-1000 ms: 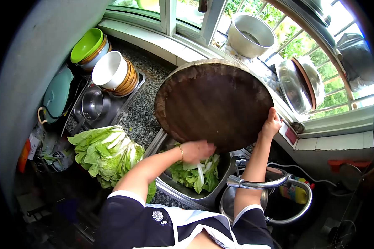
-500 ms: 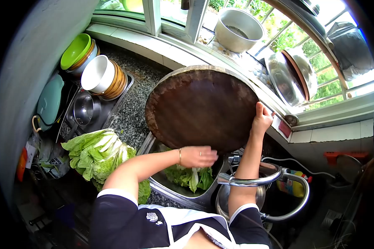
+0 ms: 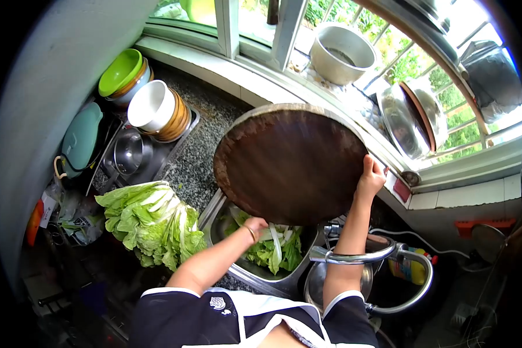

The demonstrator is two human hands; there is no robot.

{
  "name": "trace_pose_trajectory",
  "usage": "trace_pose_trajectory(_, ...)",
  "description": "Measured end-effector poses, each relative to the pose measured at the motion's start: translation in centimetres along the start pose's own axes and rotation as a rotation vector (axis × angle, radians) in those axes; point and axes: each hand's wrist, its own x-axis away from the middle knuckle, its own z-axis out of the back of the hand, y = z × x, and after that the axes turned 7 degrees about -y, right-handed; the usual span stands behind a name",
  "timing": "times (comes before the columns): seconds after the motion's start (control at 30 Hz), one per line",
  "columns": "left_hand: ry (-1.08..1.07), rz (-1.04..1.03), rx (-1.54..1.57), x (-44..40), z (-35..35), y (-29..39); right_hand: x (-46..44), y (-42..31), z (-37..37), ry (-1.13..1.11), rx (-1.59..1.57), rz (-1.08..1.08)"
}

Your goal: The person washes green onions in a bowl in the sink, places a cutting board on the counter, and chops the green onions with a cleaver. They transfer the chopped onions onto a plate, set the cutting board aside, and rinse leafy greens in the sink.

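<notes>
A large round wooden chopping board [image 3: 290, 168], dark and wet-looking, is held tilted over the sink. My right hand [image 3: 370, 178] grips its right edge, with the thumb on the near face. At the board's lower left edge is my left hand [image 3: 256, 225], its fingers hidden behind the board, so I cannot tell whether they hold it. Below lie green leaves [image 3: 275, 250] in the metal sink [image 3: 272, 285], partly covered by the board. On the counter to the left rests a big leafy cabbage [image 3: 151, 223].
A chrome faucet [image 3: 354, 257] arches beside my right forearm. Stacked bowls [image 3: 151, 107] and a metal ladle or strainer [image 3: 129, 152] stand on the left. A pot [image 3: 342, 55] and metal basins [image 3: 403, 122] sit by the barred window. A yellow bottle [image 3: 409, 267] stands behind the faucet.
My left hand has gone from lying flat in front of the board's lower edge to behind that edge, further left. The right hand keeps its grip; the whole view has shifted slightly.
</notes>
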Motion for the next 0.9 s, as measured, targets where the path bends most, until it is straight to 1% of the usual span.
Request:
trace_pose_trajectory(0.03,0.046,-0.053,0.032,2.8,-1.9,0.6,0.0,0.1,0.0,-0.001,0.012,0.004)
trace_pose_trajectory(0.07,0.038,-0.086,0.057,2.2,-1.2,0.4,0.1,0.1,0.1,-0.014,0.011,0.015)
trace_pose_trajectory(0.13,-0.115,-0.154,0.121,2.0,0.2,1.7,-0.1,1.4,0.1,-0.017,0.015,0.06)
trace_pose_trajectory(0.17,-0.156,-0.232,0.209,3.2,0.4,3.0,-0.4,2.5,0.3,-0.035,-0.077,0.09)
trace_pose_trajectory(0.2,-0.102,-0.306,0.235,4.7,0.0,4.9,-0.5,3.4,0.0,-0.057,-0.167,0.107)
trace_pose_trajectory(0.23,-0.148,-0.378,0.207,6.4,0.2,7.1,0.2,1.0,-1.6,-0.055,-0.342,0.103)
trace_pose_trajectory(0.27,-0.155,-0.444,0.191,8.2,0.1,9.3,-0.4,2.5,-0.9,-0.216,-0.392,0.101)
trace_pose_trajectory(0.3,-0.057,-0.522,0.183,9.7,-0.7,11.6,-0.2,2.0,-1.7,-0.223,-0.457,0.112)
trace_pose_trajectory(0.33,-0.214,-0.585,0.175,10.1,0.1,14.0,-0.1,1.4,-2.4,-0.227,-0.52,0.127)
trace_pose_trajectory(0.37,-0.362,-0.755,0.198,8.9,0.7,16.3,0.0,1.6,-3.0,-0.23,-0.583,0.085)
trace_pose_trajectory(0.4,-0.278,-0.787,0.146,8.6,0.8,18.9,0.4,1.9,-3.4,-0.232,-0.59,0.086)
trace_pose_trajectory(0.43,-0.196,-0.824,0.092,8.5,0.6,21.4,0.9,2.4,-3.9,-0.244,-0.477,0.142)
trace_pose_trajectory(0.47,-0.198,-0.842,0.087,8.4,0.2,23.3,1.0,3.0,-4.4,-0.255,-0.369,0.202)
trace_pose_trajectory(0.5,-0.193,-0.861,0.114,8.4,-0.4,25.3,1.3,4.0,-4.8,-0.304,-0.358,0.252)
trace_pose_trajectory(0.53,-0.19,-0.877,0.141,8.7,-1.3,27.0,2.5,2.1,-5.6,-0.319,-0.402,0.218)
trace_pose_trajectory(0.57,-0.264,-0.911,0.184,8.9,-2.1,28.0,3.4,1.6,-6.7,-0.317,-0.468,0.217)
trace_pose_trajectory(0.6,-0.263,-0.915,0.187,9.3,-3.4,28.4,4.2,1.4,-7.5,-0.316,-0.526,0.208)
trace_pose_trajectory(0.63,-0.303,-0.973,0.116,9.9,-4.9,28.4,4.8,2.7,-8.4,-0.26,-0.547,0.137)
trace_pose_trajectory(0.67,-0.338,-1.025,0.046,10.2,-6.1,27.8,5.4,2.2,-9.4,-0.224,-0.515,0.208)
trace_pose_trajectory(0.7,-0.325,-1.019,0.051,10.4,-7.1,26.8,6.0,1.3,-10.2,-0.216,-0.437,0.203)
trace_pose_trajectory(0.73,-0.294,-1.141,-0.064,10.6,-8.3,25.7,6.2,0.3,-11.1,-0.204,-0.361,0.208)
trace_pose_trajectory(0.77,-0.268,-1.275,-0.182,10.7,-9.3,25.5,5.9,-0.5,-12.2,-0.214,-0.401,0.173)
trace_pose_trajectory(0.8,-0.271,-1.279,-0.183,10.6,-9.6,25.2,5.8,-2.5,-12.5,-0.246,-0.344,0.077)
trace_pose_trajectory(0.87,-0.042,-1.675,-0.483,10.1,-10.3,24.7,5.2,-3.6,-13.2,-0.343,-0.447,0.11)
trace_pose_trajectory(0.9,0.033,-1.709,-0.418,10.5,-11.0,25.2,5.5,-3.4,-13.3,-0.4,-0.383,0.091)
